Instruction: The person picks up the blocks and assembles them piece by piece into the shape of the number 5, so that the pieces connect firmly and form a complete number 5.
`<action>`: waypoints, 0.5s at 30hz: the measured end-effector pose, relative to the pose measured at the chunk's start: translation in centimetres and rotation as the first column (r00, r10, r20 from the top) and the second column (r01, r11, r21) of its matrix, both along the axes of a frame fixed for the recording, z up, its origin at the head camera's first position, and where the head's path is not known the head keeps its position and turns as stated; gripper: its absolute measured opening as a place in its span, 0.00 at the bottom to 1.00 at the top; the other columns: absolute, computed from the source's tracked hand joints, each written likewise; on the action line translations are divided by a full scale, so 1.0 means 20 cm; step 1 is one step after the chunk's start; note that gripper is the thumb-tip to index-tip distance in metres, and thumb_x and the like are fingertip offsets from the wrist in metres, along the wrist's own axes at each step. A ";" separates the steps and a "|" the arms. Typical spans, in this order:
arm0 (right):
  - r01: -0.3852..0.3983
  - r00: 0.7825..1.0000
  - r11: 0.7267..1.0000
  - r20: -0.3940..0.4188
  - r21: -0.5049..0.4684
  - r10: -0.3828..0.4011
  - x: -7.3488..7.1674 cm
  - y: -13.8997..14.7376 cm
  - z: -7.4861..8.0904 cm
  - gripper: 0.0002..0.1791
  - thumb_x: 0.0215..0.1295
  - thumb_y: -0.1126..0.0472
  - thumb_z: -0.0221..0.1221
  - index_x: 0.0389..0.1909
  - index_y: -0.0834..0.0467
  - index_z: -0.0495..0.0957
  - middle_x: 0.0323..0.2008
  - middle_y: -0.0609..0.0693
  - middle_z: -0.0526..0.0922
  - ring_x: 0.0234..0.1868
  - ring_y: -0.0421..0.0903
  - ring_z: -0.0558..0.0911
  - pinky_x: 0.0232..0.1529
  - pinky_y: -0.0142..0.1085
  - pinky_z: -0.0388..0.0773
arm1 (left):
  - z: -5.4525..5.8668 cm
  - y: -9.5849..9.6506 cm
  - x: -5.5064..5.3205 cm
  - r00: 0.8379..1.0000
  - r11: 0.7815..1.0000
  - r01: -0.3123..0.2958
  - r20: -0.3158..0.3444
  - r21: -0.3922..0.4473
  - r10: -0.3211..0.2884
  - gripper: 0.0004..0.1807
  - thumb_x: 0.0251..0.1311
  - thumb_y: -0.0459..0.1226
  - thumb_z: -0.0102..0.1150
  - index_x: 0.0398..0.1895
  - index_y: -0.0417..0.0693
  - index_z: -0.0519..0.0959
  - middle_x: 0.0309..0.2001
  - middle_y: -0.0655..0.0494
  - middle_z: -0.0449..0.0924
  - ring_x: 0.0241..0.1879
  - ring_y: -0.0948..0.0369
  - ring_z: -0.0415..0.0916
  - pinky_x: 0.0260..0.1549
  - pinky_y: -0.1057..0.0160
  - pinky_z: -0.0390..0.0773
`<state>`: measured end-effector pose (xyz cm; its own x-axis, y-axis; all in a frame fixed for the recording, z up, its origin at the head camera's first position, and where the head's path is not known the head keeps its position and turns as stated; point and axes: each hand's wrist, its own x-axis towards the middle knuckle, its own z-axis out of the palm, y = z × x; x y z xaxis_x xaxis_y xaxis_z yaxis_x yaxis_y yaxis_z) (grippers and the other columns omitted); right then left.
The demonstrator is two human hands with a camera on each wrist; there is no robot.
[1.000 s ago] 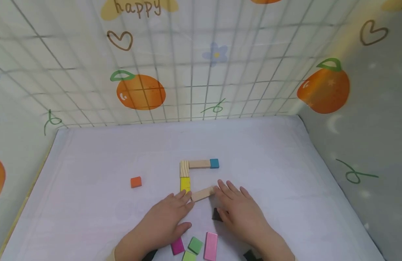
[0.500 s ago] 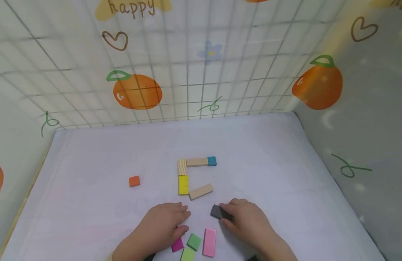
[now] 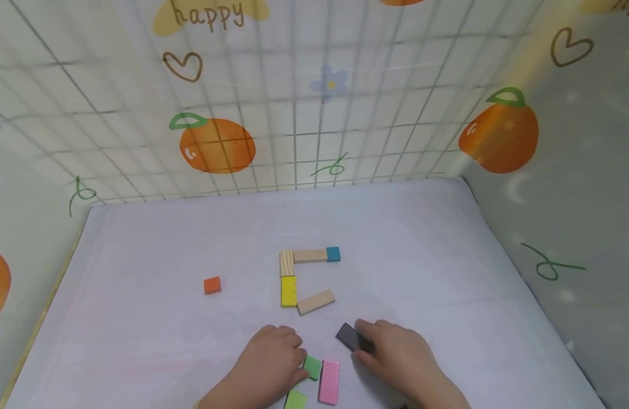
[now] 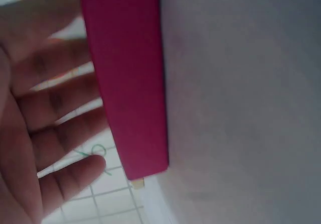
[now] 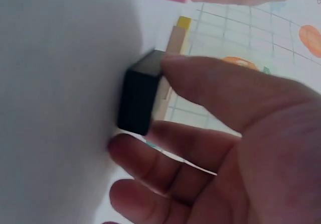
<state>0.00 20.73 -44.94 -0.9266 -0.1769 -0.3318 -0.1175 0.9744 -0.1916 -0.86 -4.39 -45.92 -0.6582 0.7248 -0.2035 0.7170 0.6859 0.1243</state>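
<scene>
In the head view my right hand [image 3: 398,352] pinches one end of a black block [image 3: 346,334] on the white tabletop. The right wrist view shows the thumb along one edge of this black block [image 5: 136,101] and fingers at the opposite edge. My left hand [image 3: 268,363] has its thumb and fingertips at a green square block [image 3: 313,368], pinching its left side. A magenta block [image 4: 128,88] fills the middle of the left wrist view in front of the left fingers; in the head view that hand hides it. A pink block [image 3: 328,382] lies between the hands.
Ahead, a natural block [image 3: 310,256], blue block [image 3: 333,254], striped wood block [image 3: 286,263] and yellow block [image 3: 289,291] form a corner. A tilted natural block [image 3: 316,301] touches the yellow one. An orange block [image 3: 212,285] lies left, a light green block [image 3: 296,399] near me.
My right hand left the tilted natural block and took the black block, which has turned slightly. My left hand drew back from the yellow block to the green block, which has shifted forward and right.
</scene>
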 end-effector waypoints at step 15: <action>-0.132 0.986 0.990 -0.105 -0.039 0.127 0.02 -0.03 0.05 0.25 0.61 0.46 0.68 0.60 0.44 0.82 0.40 0.39 0.83 0.37 0.35 0.76 0.44 0.36 0.80 | 0.05 0.04 0.03 0.948 0.963 -0.251 0.222 0.094 0.226 0.13 0.66 0.54 0.60 0.30 0.61 0.87 0.20 0.71 0.74 0.21 0.71 0.67 0.20 0.69 0.70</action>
<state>0.47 20.08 -43.94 -0.9234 -0.3106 -0.2257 -0.2634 0.9402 -0.2160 -0.36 -3.50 -44.87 -0.7671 0.5791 -0.2759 0.4837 0.8047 0.3442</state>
